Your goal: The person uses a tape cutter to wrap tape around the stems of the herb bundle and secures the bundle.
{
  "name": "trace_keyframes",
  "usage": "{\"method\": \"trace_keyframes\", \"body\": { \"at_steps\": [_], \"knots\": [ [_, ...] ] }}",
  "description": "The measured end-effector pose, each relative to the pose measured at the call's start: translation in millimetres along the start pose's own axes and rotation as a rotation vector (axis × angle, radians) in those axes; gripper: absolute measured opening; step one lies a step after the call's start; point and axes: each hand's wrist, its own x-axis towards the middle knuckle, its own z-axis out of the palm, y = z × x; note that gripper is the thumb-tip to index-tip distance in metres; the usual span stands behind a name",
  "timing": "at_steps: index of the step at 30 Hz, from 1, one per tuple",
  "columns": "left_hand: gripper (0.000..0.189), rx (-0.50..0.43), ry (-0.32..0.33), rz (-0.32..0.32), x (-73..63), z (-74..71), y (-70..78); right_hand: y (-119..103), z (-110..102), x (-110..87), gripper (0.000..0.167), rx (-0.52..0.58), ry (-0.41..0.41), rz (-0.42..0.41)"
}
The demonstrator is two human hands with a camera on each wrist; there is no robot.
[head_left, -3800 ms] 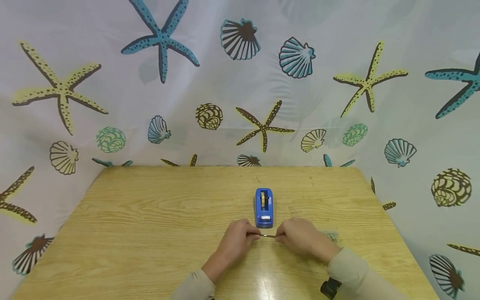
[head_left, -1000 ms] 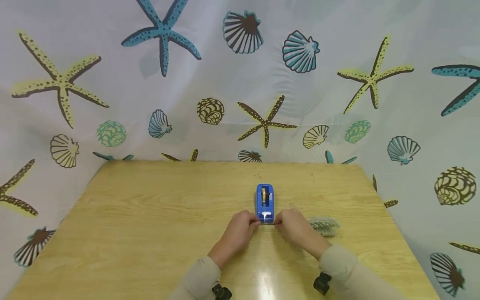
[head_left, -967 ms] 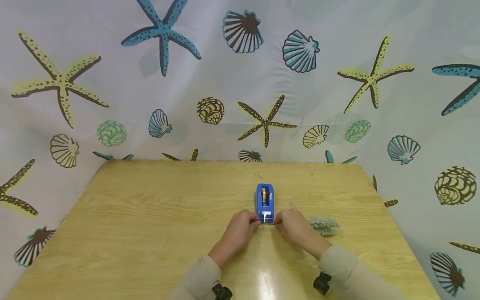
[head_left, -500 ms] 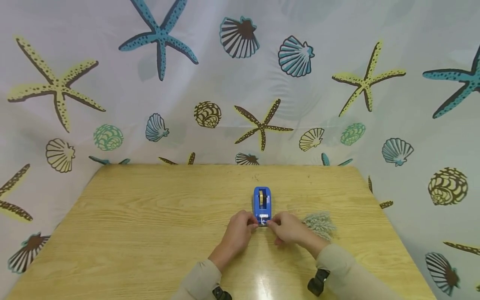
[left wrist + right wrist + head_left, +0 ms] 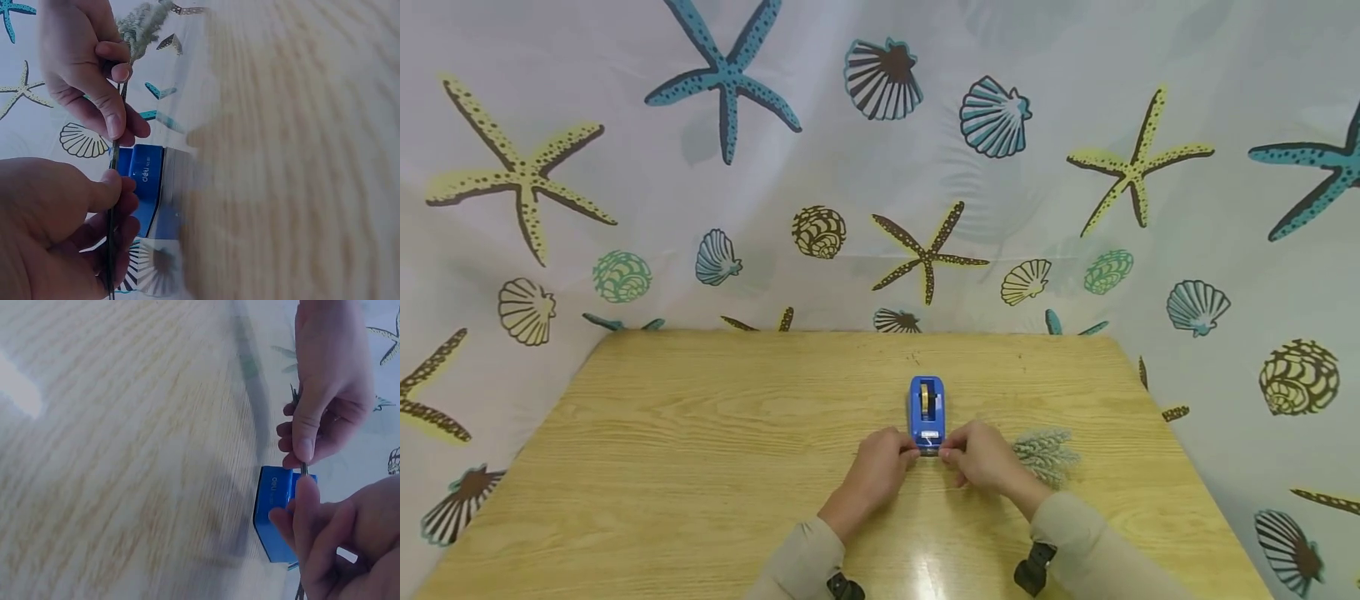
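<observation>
A bundle of thin dark stems (image 5: 115, 152) runs between both hands, at the front end of a blue tape dispenser (image 5: 927, 414). My left hand (image 5: 877, 467) pinches the stems just left of the dispenser's front, their cut ends passing through its fingers. Close by on the right, my right hand (image 5: 985, 457) pinches the same bundle between thumb and fingertips. Fluffy grey-green grass heads (image 5: 1047, 455) stick out past the right hand. A short stretch of stems shows between the fingertips. Whether tape is stuck round it, I cannot tell.
The wooden table (image 5: 715, 433) spreads out on both sides of the hands. A curtain (image 5: 760, 183) printed with shells and starfish hangs behind it and along the sides. Each sleeve carries a dark wrist mount (image 5: 1035, 568).
From in front of the dispenser, the stems have moved against its front end. My right hand has since shifted left, closer to the left hand, and changed its finger hold; the grass heads have turned.
</observation>
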Motion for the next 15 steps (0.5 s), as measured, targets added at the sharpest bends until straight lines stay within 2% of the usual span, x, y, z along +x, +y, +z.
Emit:
{"method": "trace_keyframes", "body": {
  "at_steps": [4, 6, 10, 15],
  "knots": [
    [0.008, -0.012, 0.064, 0.033, 1.4, 1.1, -1.5, -4.1, 0.6, -1.0, 0.013, -0.05, 0.043, -0.02],
    [0.007, -0.028, 0.08, 0.026, 2.3, 1.6, -1.9, -5.3, 1.2, -0.8, 0.012, -0.052, 0.053, -0.014],
    [0.006, -0.053, 0.091, 0.002, 4.1, 1.5, -1.1, -3.9, 2.1, 0.8, 0.013, -0.058, 0.035, -0.012],
    [0.005, -0.059, 0.111, -0.027, 6.6, 0.4, -0.3, -1.5, -0.1, 2.8, 0.023, -0.076, -0.002, -0.013]
  ]
}}
